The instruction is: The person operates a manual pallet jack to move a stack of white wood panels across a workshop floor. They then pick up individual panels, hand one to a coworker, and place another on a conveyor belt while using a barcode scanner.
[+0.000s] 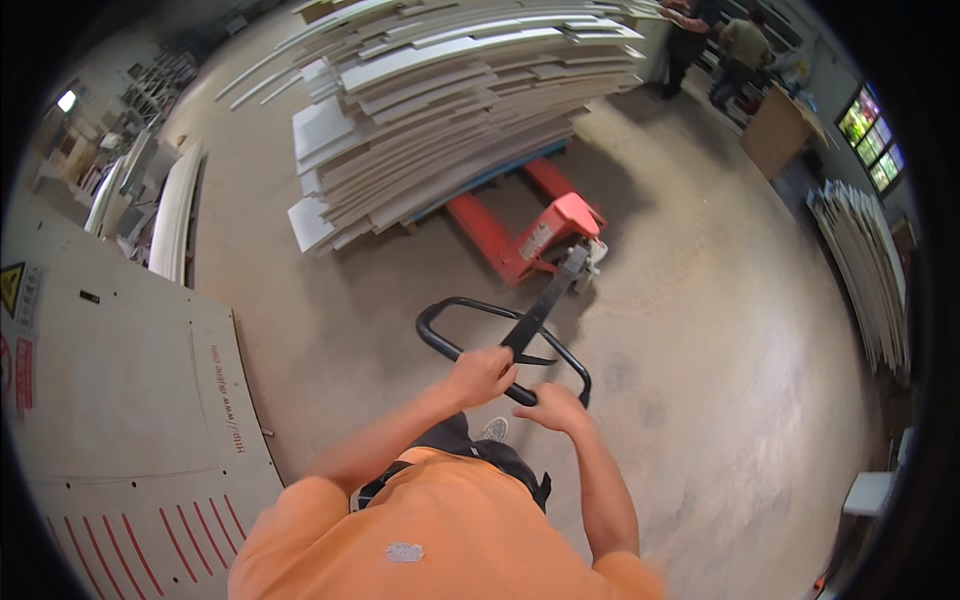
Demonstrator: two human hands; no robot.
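Observation:
Both my hands grip the black loop handle (441, 342) of a red pallet jack (572, 216). My left hand (483, 375) is wrapped round the near bar, left of where the handle's shaft meets it. Close to the loop's right corner, my right hand (556, 407) is closed on the same bar. The shaft slants away from me to the jack's head. Its red forks run under a tall, uneven stack of pale boards (440, 130), which rests on a blue pallet (505, 172). The fork ends are hidden beneath the load.
A large pale machine cabinet (130, 370) stands close on my left. Long white panels (176, 215) lean beyond it. Along the right wall is a bundle of upright boards (862, 270). Two people (742, 50) stand at the far right near a brown board (775, 133).

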